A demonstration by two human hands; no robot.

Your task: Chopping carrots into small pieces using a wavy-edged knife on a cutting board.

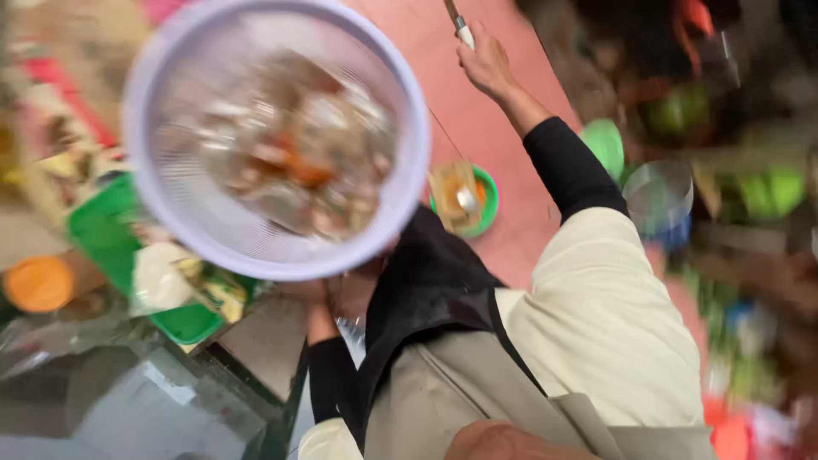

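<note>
head view: the left hand [341, 294] grips the rim of a round pale lilac plastic colander [277, 136], raised and blurred, with chopped reddish and white scraps inside. the right hand [486, 64] is closed around a white-handled knife [460, 27] above the red floor [477, 128]. below sits a green tray [106, 234].

Pale lilac colander [170, 196] with fine ribbed mesh, orange and brown bits inside (blurred). Green tray [106, 234] under it, orange lid [38, 284] beside. Small green bowl [486, 204] on red-brown floor [426, 51]. Black sleeves [571, 166], cream trousers [605, 315].
</note>
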